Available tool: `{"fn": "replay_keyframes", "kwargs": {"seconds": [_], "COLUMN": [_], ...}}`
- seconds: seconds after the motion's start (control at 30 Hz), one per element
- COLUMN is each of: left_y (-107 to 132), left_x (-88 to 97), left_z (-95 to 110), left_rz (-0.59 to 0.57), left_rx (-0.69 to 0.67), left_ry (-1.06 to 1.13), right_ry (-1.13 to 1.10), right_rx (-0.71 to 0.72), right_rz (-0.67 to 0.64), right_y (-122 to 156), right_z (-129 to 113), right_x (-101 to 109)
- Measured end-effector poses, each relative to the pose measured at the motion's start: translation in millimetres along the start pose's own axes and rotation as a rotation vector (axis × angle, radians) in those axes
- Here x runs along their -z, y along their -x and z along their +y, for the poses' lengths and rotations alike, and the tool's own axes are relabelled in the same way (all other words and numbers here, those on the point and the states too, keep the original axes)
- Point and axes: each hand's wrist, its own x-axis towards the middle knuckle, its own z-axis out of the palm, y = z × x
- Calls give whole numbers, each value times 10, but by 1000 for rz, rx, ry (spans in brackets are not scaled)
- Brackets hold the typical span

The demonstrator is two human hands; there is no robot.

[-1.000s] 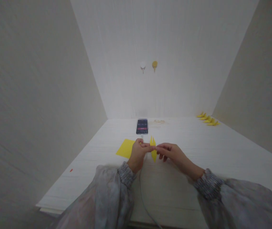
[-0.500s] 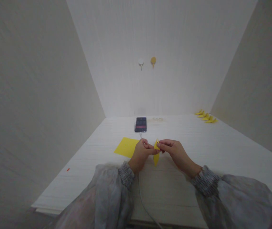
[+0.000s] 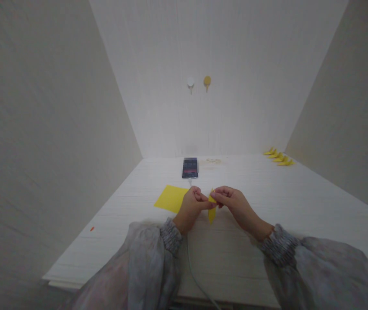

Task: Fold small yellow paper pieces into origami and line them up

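Note:
A small folded piece of yellow paper (image 3: 212, 215), narrow and pointed at its lower end, is pinched between my two hands above the white table. My left hand (image 3: 192, 207) grips its left side at mid-height, thumb across the front. At the upper right edge, my right hand (image 3: 234, 204) pinches the paper between thumb and fingers. Part of the folds is hidden behind the fingertips. A flat yellow paper sheet (image 3: 170, 199) lies beside my left hand, which covers its right end.
A phone (image 3: 190, 168) lies near the back wall, with a white cable (image 3: 193, 275) running toward the front edge. Several folded yellow paper pieces (image 3: 280, 158) stand in a row at the back right. Two hooks (image 3: 207, 81) are on the wall. A small orange scrap (image 3: 92, 229) lies at left.
My right thumb and fingers have shifted slightly left over the top of the folded paper, covering more of it. My left hand stays almost where it was.

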Motion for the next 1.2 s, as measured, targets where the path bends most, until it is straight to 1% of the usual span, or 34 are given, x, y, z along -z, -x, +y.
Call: {"fn": "replay_keyframes", "kwargs": {"seconds": [0.07, 0.27, 0.5, 0.63, 0.8, 0.9, 1.0, 1.2], "left_y": [-8, -19, -14, -5, 7, 12, 20, 33], "left_x": [8, 6, -17, -28, -32, -36, -41, -51], "left_z": [-10, -25, 1, 7, 23, 41, 56, 55], "left_rz": [18, 46, -34, -36, -14, -15, -2, -80], "left_rx": [-13, 0, 61, 51, 90, 111, 122, 163], "left_ry": [-14, -48, -11, -2, -8, 1, -13, -36], "right_ry": [52, 135, 191, 223, 253, 245, 192, 123], "right_rx": [1, 73, 125, 169, 204, 192, 157, 155], "right_rz": [-14, -4, 12, 40, 26, 48, 46, 42], "right_y": [4, 28, 36, 40, 57, 60, 52, 47], "right_z": [0, -13, -3, 18, 1, -4, -1, -7], "right_x": [2, 7, -4, 4, 7, 4, 4, 15]}}
